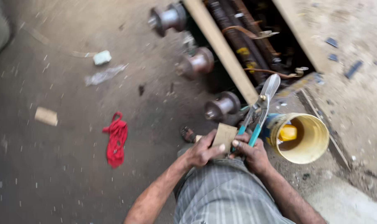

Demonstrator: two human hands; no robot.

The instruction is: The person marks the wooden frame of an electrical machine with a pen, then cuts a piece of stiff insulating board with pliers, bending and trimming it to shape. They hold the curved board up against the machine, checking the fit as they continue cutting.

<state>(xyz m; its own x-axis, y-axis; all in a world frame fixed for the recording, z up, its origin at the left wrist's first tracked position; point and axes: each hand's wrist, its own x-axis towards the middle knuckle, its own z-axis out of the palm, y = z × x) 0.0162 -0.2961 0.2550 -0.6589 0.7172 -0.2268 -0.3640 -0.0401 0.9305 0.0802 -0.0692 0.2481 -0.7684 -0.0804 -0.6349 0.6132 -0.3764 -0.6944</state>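
My left hand [201, 151] grips a small brown cardboard piece [224, 135] in front of my lap. My right hand [251, 152] holds a pair of metal snips [260, 106] by their teal handles, blades pointing up and away, and its fingertips also touch the cardboard's right edge. Both hands meet just above my grey striped trousers [226, 191]. The frame is motion-blurred.
A yellow bucket [311, 153] lying on its side with a yellow object inside sits right of my hands. Ahead is a transformer-like frame with three metal bushings [197, 63] and dark coils [242, 37]. A red cloth [116, 139] and paper scraps lie on the concrete floor at left.
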